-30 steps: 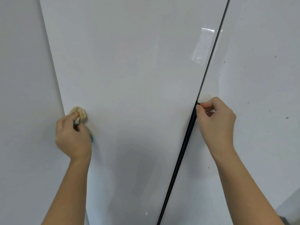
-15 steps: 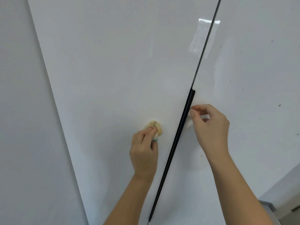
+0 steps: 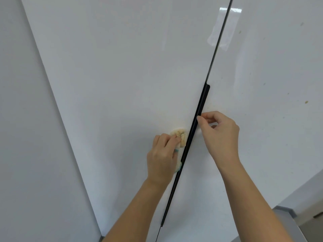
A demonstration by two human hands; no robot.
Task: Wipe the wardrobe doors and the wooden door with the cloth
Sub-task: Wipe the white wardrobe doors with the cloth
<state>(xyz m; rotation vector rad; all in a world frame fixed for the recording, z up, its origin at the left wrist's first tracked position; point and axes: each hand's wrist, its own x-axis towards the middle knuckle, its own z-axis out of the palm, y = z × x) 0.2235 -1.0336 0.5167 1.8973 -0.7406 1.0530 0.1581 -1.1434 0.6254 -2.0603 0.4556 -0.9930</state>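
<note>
Your left hand (image 3: 161, 154) grasps the yellowish cloth (image 3: 180, 135) and presses it against the left white wardrobe door (image 3: 122, 84), just beside the black handle strip (image 3: 199, 123). Your right hand (image 3: 221, 135) is curled in front of the right wardrobe door (image 3: 271, 137), fingertips touching the strip's edge. Whether it grips the strip cannot be determined.

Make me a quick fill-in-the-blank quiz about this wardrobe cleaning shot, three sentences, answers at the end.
1. The left hand presses the cloth onto a glossy ____ wardrobe door.
2. The right hand pinches the edge of the long ____ handle.
3. Brown specks dot the door on the handle's ____ side.

Answers: white; black; right.
</note>
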